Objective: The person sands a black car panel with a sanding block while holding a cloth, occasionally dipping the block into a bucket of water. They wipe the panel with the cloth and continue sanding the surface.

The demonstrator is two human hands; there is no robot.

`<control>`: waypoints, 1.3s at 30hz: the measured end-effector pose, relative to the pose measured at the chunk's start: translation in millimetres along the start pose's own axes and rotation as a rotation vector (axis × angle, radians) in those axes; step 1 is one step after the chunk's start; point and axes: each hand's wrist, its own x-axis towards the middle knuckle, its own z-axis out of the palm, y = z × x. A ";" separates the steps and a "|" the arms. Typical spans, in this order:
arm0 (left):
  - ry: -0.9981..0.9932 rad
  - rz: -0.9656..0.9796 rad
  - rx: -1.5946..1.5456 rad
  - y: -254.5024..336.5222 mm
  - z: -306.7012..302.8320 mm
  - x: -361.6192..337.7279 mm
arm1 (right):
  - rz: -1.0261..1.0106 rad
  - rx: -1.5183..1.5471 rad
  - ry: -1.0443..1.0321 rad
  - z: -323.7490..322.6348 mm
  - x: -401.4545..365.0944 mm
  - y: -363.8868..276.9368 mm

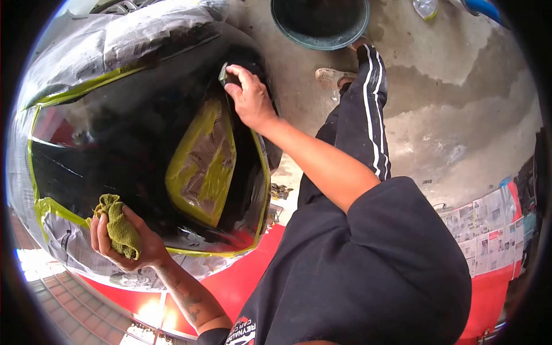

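My left hand is wrapped round a crumpled olive-green cloth, above the lower left edge of a glossy black car panel. Toward the top, my right hand pinches a small, thin grey-green piece between thumb and fingers, close over the panel's upper right part. Most of that piece is hidden by the fingers. Yellow-green masking tape borders the black surface. Below my right hand, an opening in the panel is covered with taped paper.
Masking paper wraps the car around the panel. A dark round tub stands on the concrete floor near my sandalled foot. Red bodywork shows below, and newspaper covers a red part at right.
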 end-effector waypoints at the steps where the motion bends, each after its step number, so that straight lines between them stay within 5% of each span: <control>1: -0.017 0.001 0.018 0.0 -2.6 -0.7 | 0.002 -0.023 0.008 -2.4 -2.7 8.5; 5: -0.009 0.006 0.046 1.7 -0.7 1.4 | 0.214 -0.153 0.025 -5.2 -8.1 51.6; 11: -0.019 0.013 0.030 -0.4 -4.1 1.1 | 0.011 -0.081 -0.018 -5.5 -6.1 30.5; 16: -0.018 0.004 0.054 2.9 -1.3 2.4 | 0.103 -0.089 -0.049 -2.6 5.5 10.5; 19: -0.043 -0.006 0.063 0.5 -3.3 0.3 | -0.173 0.002 -0.040 2.2 -3.0 -52.4; 26: -0.050 0.000 0.080 -3.3 -3.8 -1.0 | 0.002 -0.130 -0.044 -2.8 14.5 0.1; 30: -0.007 0.025 0.052 1.2 0.1 2.8 | -0.098 0.010 -0.124 2.4 17.7 -42.8; 36: -0.011 0.012 0.046 -1.9 -1.1 0.3 | -0.031 -0.186 0.020 -10.5 9.2 52.1; 39: -0.044 -0.012 0.066 -0.2 -3.3 -0.6 | 0.099 -0.218 0.042 -4.8 11.0 50.5</control>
